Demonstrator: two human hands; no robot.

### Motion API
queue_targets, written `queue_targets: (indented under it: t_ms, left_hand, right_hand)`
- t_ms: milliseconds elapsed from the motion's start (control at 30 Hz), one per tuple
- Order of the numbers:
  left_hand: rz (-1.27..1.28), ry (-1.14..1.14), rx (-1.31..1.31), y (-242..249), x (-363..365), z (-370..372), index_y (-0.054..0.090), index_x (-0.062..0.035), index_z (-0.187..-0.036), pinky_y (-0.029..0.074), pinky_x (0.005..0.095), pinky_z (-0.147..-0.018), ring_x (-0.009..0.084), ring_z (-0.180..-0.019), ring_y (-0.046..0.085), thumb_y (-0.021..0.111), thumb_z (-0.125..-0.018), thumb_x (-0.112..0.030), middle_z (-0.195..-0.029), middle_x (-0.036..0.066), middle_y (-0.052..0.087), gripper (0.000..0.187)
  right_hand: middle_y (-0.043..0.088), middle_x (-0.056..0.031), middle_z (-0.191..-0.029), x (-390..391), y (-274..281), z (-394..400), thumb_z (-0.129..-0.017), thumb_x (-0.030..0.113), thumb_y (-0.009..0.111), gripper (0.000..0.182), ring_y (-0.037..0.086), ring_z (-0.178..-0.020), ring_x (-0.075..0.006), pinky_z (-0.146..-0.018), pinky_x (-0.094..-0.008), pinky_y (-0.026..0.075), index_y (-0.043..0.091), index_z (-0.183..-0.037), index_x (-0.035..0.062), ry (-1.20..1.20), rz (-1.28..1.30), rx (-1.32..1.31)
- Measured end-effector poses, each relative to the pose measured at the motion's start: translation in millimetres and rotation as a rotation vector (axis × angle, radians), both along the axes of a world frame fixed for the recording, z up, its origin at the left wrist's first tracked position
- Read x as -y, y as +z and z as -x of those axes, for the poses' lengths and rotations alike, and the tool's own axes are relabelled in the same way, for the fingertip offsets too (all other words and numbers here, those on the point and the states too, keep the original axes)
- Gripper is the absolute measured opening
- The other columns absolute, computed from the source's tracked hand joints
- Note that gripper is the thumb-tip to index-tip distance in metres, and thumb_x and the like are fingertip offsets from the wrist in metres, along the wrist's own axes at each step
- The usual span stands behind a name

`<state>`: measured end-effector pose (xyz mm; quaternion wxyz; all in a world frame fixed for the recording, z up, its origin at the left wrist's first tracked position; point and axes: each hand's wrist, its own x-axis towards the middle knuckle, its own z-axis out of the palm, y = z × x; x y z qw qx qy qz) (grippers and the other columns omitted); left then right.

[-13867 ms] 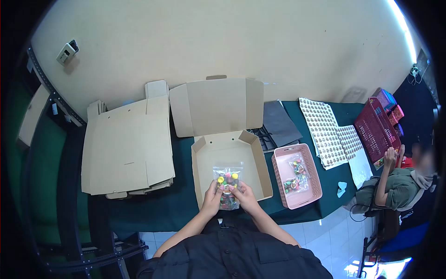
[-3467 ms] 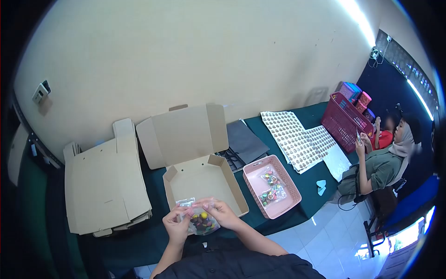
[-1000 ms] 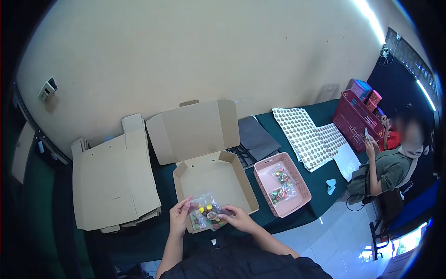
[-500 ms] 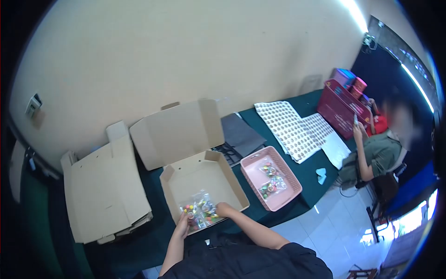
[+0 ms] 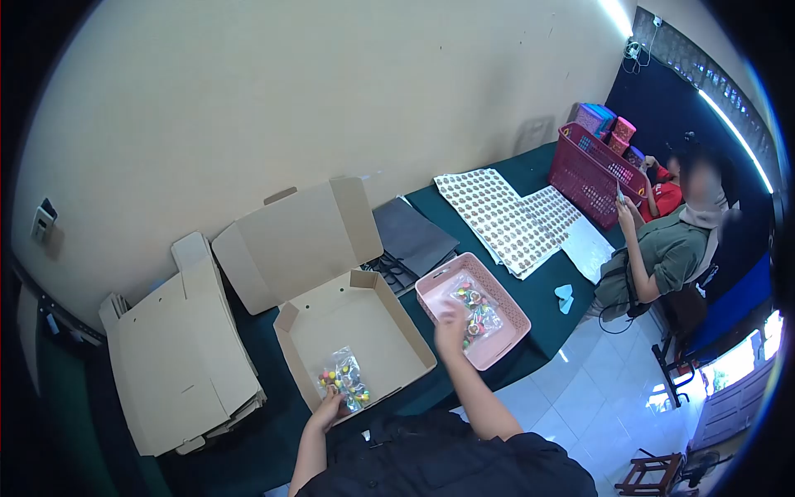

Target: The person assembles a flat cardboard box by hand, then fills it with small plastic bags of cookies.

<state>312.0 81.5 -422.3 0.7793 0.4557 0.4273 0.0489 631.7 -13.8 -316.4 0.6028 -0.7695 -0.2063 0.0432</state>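
Observation:
In the open cardboard box (image 5: pixel 385 319) in front of me, clear plastic packets of colourful round sweets (image 5: pixel 346 383) lie at the near left corner. My left hand (image 5: pixel 329 407) is at their lower left edge, its fingers closed on a packet. Over the left side of the pink basket (image 5: pixel 503 352) is my right hand (image 5: pixel 450 330), its fingers smeared by motion. Inside that basket, more clear packets of coloured sweets (image 5: pixel 479 316) lie just right of the hand.
Flat cardboard boxes (image 5: pixel 182 356) are stacked at left. Dark bags (image 5: pixel 414 240) lie behind the basket, sticker sheets (image 5: pixel 497 219) farther right. A maroon basket (image 5: pixel 592 178) stands at the far end. One person (image 5: pixel 662 257) stands at the right holding a phone; another in red is beyond.
My right hand has left the cardboard box and moved right to the pink basket. My left hand stays at the sweets in the box. The view has shifted slightly.

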Motion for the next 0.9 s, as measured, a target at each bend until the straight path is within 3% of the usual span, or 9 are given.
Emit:
queue_targets:
  t_ms: [67,133,233,300,367,533,633,667,900]
  left_hand:
    - [-0.040,-0.014,-0.022,8,4,-2,-0.014,-0.0093,-0.140,0.049,0.0313,-0.076,0.0219,-0.108,0.048,0.044,-0.091,-0.022,-0.137,0.013,0.029,0.077]
    - [-0.083,-0.035,-0.042,10,5,-6,-0.015,-0.0086,-0.140,0.049,0.0306,-0.075,0.0216,-0.108,0.048,0.044,-0.091,-0.022,-0.136,0.014,0.030,0.078]
    - [-0.066,-0.006,-0.046,6,9,-8,-0.007,-0.0050,-0.141,0.045,0.0354,-0.087,0.0292,-0.117,0.043,0.050,-0.087,-0.025,-0.139,0.021,0.024,0.081]
    - [-0.865,-0.332,-0.740,18,26,-11,0.004,-0.0011,-0.141,0.033,0.0409,-0.100,0.0380,-0.126,0.030,0.057,-0.082,-0.027,-0.142,0.028,0.014,0.083]
    - [-0.779,-0.194,-0.672,58,40,-20,0.015,0.0002,-0.139,0.022,0.0440,-0.106,0.0435,-0.131,0.018,0.061,-0.078,-0.028,-0.143,0.030,0.006,0.082]
    - [-1.100,-0.250,-0.568,70,37,-17,0.033,0.0000,-0.132,0.035,0.0430,-0.098,0.0391,-0.121,0.037,0.058,-0.079,-0.029,-0.136,0.023,0.028,0.065]
    - [-1.001,-0.269,-0.600,86,39,-15,0.047,-0.0018,-0.121,0.044,0.0413,-0.086,0.0326,-0.104,0.054,0.055,-0.081,-0.027,-0.117,0.019,0.051,0.048]
    - [-1.036,-0.254,-0.651,97,40,-17,0.054,-0.0032,-0.114,0.047,0.0404,-0.080,0.0296,-0.094,0.060,0.054,-0.082,-0.026,-0.105,0.017,0.060,0.039]
    - [-1.030,0.056,-0.243,136,30,-34,0.062,-0.0058,-0.103,0.049,0.0336,-0.073,0.0228,-0.082,0.064,0.051,-0.087,-0.018,-0.091,0.014,0.064,0.023]
  right_hand:
    - [0.050,-0.0176,-0.112,16,-60,-62,-0.075,0.006,0.053,0.037,0.045,-0.106,-0.0304,-0.089,-0.0381,0.038,0.051,-0.112,0.0036,-0.375,0.275,0.194]
    - [0.039,-0.0243,-0.123,32,-58,-76,-0.073,0.017,0.061,0.054,0.037,-0.115,-0.0381,-0.095,-0.0446,0.033,0.045,-0.122,0.0037,-0.583,0.452,-0.231]
    - [0.033,-0.0293,-0.124,48,-95,-91,-0.071,0.026,0.065,0.068,0.040,-0.112,-0.0421,-0.094,-0.0441,0.036,0.037,-0.130,0.0047,-0.498,0.820,-0.211]
    - [0.032,-0.0306,-0.124,47,-63,-73,-0.070,0.025,0.068,0.080,0.041,-0.113,-0.0429,-0.095,-0.0436,0.035,0.027,-0.135,0.0051,-0.478,0.697,-0.321]
    - [0.033,-0.0309,-0.122,46,-59,-66,-0.067,0.020,0.072,0.087,0.041,-0.110,-0.0455,-0.096,-0.0425,0.035,0.022,-0.137,0.0061,-0.496,0.403,-0.419]
    - [0.046,-0.0224,-0.112,45,-39,-48,-0.076,0.000,0.063,0.076,0.053,-0.091,-0.0317,-0.080,-0.0416,0.043,0.020,-0.138,0.0053,-0.466,0.228,0.373]
    - [0.051,-0.0158,-0.103,34,11,-19,-0.075,0.002,0.065,0.074,0.052,-0.084,-0.0234,-0.074,-0.0327,0.043,0.024,-0.137,0.0032,-0.166,-0.169,-0.047]
    - [0.053,-0.0113,-0.096,29,11,-18,-0.075,0.003,0.065,0.065,0.051,-0.076,-0.0160,-0.064,-0.0262,0.042,0.035,-0.132,0.0012,-0.196,-0.062,0.291]
    - [0.056,-0.0058,-0.093,1,29,42,-0.077,-0.001,0.064,0.042,0.055,-0.072,-0.0091,-0.063,-0.0217,0.048,0.050,-0.117,-0.0051,0.382,-0.224,-0.047]
